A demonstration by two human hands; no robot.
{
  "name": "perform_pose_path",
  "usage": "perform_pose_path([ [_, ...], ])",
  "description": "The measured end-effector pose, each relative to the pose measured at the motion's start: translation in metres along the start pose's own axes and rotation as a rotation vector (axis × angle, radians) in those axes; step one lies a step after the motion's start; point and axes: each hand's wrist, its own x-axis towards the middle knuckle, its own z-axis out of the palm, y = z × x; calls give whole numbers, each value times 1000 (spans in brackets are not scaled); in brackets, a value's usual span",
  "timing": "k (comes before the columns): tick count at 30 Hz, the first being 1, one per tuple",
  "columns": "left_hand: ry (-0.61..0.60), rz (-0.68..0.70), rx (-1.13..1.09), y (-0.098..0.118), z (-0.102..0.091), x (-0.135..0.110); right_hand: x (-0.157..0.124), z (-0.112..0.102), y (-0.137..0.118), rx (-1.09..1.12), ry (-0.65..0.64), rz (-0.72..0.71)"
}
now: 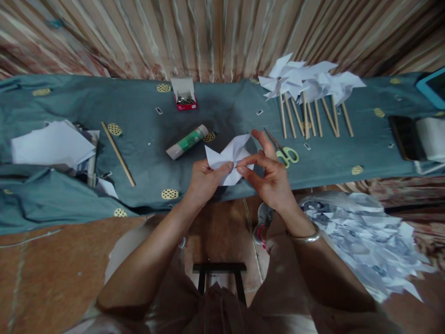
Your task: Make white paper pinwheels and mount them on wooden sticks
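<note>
Both my hands hold a folded white paper pinwheel head (pixel 227 155) above the near edge of the table. My left hand (pixel 203 181) grips its lower left part from beneath, fingers curled. My right hand (pixel 269 174) pinches the paper's centre between thumb and forefinger. A green and white glue stick (pixel 187 141) lies just left of the paper. Scissors with yellow-green handles (pixel 285 153) lie right behind my right hand.
Several finished paper pinwheels on wooden sticks (pixel 306 93) lie at the back right. A small red box of pins (pixel 185 95) sits open at the back. A loose stick (pixel 118 153) and a white paper stack (pixel 52 146) lie left. Paper scraps (pixel 365 241) heap on the floor.
</note>
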Motion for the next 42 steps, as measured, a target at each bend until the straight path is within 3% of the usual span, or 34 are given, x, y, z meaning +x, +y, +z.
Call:
perform_pose_path([
  [42,12,-38,-14,-3,0,1,3,0,-4,-10,-7,47],
])
